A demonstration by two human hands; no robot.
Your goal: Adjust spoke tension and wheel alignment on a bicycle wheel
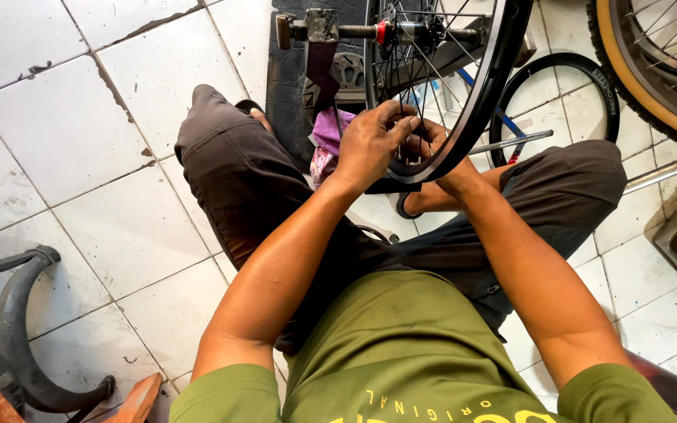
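Our left hand [370,145] has its grip drawn nearly shut, fingertips pinched at the thin silver spokes [401,117] just inside the black metal bicycle wheel rim [476,110]. Whether a small tool sits between those fingers we cannot tell. Our right hand [430,149] lies at three o'clock of the left, touching it, half hidden behind the rim, fingers curled against the rim's lowest arc; how far they are curled we cannot tell. The wheel stands upright between our knees, its threaded axle [354,31] at twelve o'clock of the hands. A pink rag [327,141] lies at nine o'clock of the left hand, on the white tiled floor [80,157]. A bare black rim [589,86] rests at two o'clock, a tan-walled tyre [644,86] beyond it.
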